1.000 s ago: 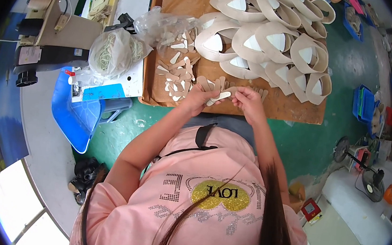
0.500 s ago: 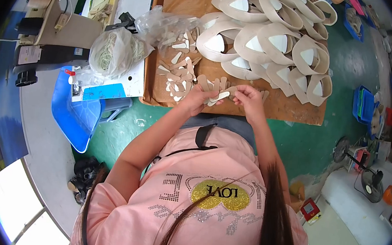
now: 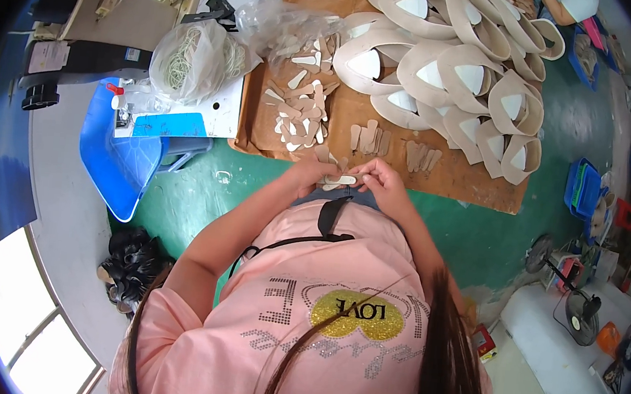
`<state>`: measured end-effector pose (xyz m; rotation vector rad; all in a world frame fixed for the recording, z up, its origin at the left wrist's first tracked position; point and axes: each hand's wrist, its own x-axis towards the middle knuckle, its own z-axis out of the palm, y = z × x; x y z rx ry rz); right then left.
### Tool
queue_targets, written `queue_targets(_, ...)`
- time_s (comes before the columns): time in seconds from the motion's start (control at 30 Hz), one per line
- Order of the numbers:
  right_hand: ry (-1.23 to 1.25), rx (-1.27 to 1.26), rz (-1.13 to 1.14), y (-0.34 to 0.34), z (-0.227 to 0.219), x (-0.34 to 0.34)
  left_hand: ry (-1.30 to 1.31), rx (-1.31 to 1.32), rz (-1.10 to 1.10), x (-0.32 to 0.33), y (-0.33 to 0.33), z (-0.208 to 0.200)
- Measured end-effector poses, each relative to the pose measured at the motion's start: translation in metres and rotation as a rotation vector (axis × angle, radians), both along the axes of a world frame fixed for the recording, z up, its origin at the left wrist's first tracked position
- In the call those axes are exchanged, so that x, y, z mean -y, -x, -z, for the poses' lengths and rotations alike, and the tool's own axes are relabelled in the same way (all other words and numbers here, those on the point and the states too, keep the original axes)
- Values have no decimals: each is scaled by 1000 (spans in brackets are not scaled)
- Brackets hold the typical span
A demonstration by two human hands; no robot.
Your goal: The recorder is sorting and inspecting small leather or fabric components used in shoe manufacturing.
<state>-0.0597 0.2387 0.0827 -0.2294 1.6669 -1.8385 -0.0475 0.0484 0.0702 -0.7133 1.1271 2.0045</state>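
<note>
Beige tab [image 3: 344, 180] held out past the edge of the table [image 3: 476, 187] — a slip would drop it

The left hand [image 3: 313, 172] is closed on the white-faced end, with another tab seeming to stick up behind its fingers; the right hand [image 3: 381, 180] pinches near the opposite end. Both appear to be just in front of the table, so a loosened pinch could let the tab fall toward the green floor [image 3: 193, 200]. Thin parts gripped together might also slide over one another — a tug on one could drag its neighbour out of line. How far they overlap is hidden by the fingers.

Beyond the hands, a small group [image 3: 370, 138] of tabs lies near a second group [image 3: 423, 158], with a jumbled pile [image 3: 302, 116] to the left. Reaching across carelessly could mix them. The pile shows both white and beige faces, so a tab taken from it could end up wrong side up.
</note>
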Motion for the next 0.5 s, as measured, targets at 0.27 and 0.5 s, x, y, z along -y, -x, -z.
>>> queue_targets(0.27,-106,40,38,-1,15,6,-79,-33,10,0,-15,-9)
queue_targets(0.5,-196,9,211,19,8,10,62,-29,-172,8,-16,16)
